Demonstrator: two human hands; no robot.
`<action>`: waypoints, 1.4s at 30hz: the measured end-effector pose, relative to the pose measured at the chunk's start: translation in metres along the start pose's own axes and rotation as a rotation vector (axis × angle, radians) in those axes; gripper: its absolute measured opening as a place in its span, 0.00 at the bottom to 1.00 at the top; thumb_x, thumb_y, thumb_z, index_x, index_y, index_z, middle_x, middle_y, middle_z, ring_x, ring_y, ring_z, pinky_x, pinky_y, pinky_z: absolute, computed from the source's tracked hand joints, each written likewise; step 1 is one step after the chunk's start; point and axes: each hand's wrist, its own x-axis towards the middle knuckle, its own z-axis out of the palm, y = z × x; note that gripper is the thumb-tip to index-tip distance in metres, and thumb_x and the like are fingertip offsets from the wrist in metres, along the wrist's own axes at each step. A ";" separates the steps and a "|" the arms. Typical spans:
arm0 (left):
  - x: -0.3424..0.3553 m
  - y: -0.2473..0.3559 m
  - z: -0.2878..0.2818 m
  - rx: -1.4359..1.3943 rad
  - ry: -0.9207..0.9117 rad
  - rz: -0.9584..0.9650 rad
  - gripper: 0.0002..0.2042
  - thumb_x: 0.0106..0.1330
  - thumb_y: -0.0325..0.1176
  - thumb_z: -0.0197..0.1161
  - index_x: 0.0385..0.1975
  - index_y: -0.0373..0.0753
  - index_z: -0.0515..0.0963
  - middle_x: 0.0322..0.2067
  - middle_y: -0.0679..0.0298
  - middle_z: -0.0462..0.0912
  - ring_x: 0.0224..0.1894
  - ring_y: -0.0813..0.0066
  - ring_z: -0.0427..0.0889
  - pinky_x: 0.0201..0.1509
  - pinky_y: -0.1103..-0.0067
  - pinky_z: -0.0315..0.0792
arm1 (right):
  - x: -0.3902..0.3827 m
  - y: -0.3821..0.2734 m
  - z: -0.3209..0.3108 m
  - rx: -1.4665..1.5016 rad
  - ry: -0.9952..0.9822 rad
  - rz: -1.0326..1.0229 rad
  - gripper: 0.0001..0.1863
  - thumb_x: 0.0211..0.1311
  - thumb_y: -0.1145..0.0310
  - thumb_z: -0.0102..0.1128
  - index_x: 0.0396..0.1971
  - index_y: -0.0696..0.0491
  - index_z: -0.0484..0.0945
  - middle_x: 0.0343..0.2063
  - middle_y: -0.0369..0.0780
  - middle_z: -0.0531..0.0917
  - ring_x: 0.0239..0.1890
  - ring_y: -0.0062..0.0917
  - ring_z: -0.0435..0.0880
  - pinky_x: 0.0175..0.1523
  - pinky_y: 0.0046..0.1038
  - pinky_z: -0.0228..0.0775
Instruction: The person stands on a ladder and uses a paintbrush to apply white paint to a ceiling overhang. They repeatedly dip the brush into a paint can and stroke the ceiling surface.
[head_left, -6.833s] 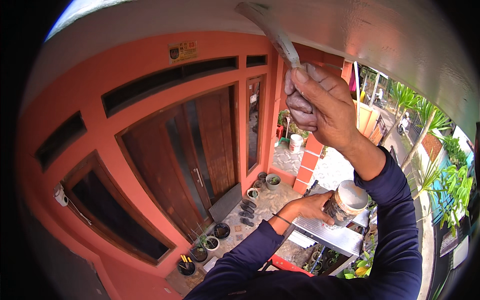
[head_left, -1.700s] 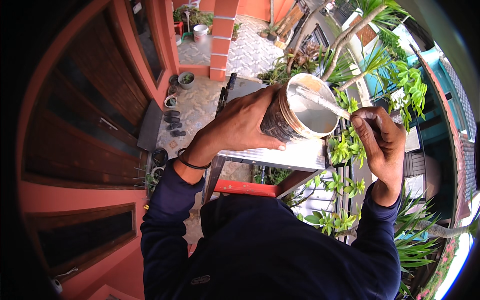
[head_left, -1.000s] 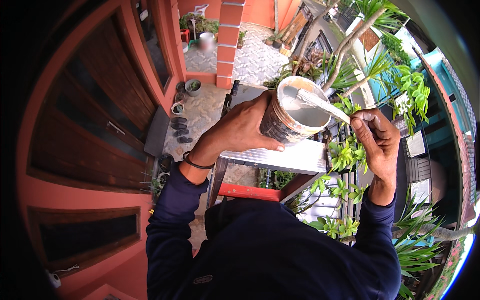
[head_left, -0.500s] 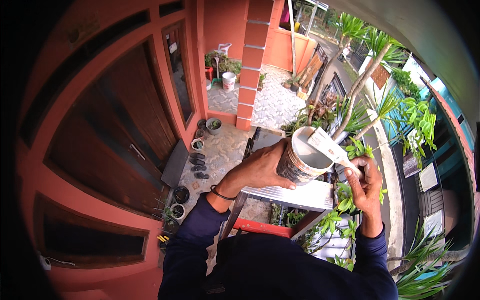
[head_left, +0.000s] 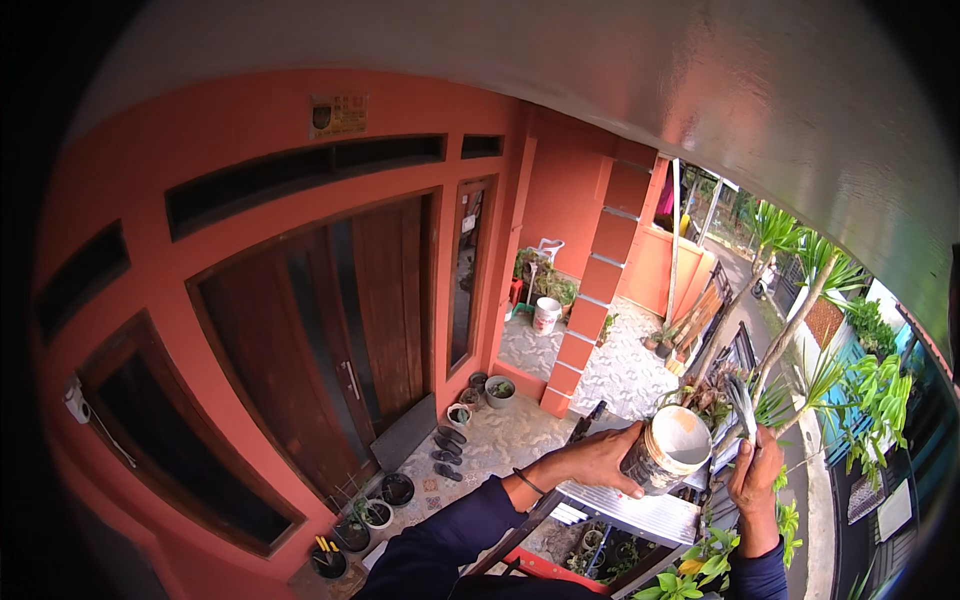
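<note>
My left hand (head_left: pixel 603 460) is wrapped round a small paint tub (head_left: pixel 655 470) that tilts a little. Its inside is whitish and its outer wall dark and stained. To the right of the tub, my right hand (head_left: pixel 757 474) grips a paintbrush (head_left: pixel 740 405), bristles upward and clear of the rim. The brush head is blurred and looks greyish-white. Just below the tub is the ribbed metal top of a ladder (head_left: pixel 630 512); whether the tub touches it, I cannot tell.
A pale, glossy ceiling (head_left: pixel 700 90) spans overhead. At left stands an orange wall with a wooden double door (head_left: pixel 330 350). Potted plants (head_left: pixel 379 513) and dark sandals (head_left: pixel 448 455) line the tiled floor far below. Leafy plants (head_left: pixel 870 370) crowd the right side.
The brush has lifted off the tub's rim and turned bristles-up. My view has tipped upward, bringing the ceiling in, and both hands with the tub now appear lower and farther right.
</note>
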 end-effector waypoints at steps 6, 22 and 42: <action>-0.001 0.002 -0.001 0.040 0.000 0.016 0.58 0.49 0.47 0.86 0.76 0.29 0.56 0.67 0.36 0.77 0.70 0.42 0.78 0.73 0.60 0.72 | 0.115 -0.005 0.040 0.071 0.023 -0.246 0.15 0.77 0.78 0.54 0.58 0.63 0.66 0.30 0.50 0.82 0.26 0.46 0.82 0.33 0.46 0.72; 0.001 -0.022 0.011 0.120 0.031 -0.024 0.63 0.49 0.54 0.83 0.78 0.23 0.52 0.62 0.30 0.78 0.67 0.37 0.79 0.71 0.61 0.72 | 0.353 -0.106 0.195 0.303 0.186 -0.416 0.12 0.85 0.71 0.47 0.58 0.63 0.62 0.45 0.50 0.90 0.39 0.47 0.89 0.42 0.43 0.77; 0.003 -0.013 0.002 0.019 -0.080 -0.093 0.61 0.48 0.53 0.86 0.73 0.19 0.55 0.59 0.31 0.79 0.66 0.38 0.80 0.70 0.63 0.74 | 0.388 0.068 0.369 0.444 0.050 0.050 0.04 0.82 0.74 0.47 0.47 0.55 0.62 0.36 0.50 0.88 0.42 0.49 0.92 0.45 0.47 0.81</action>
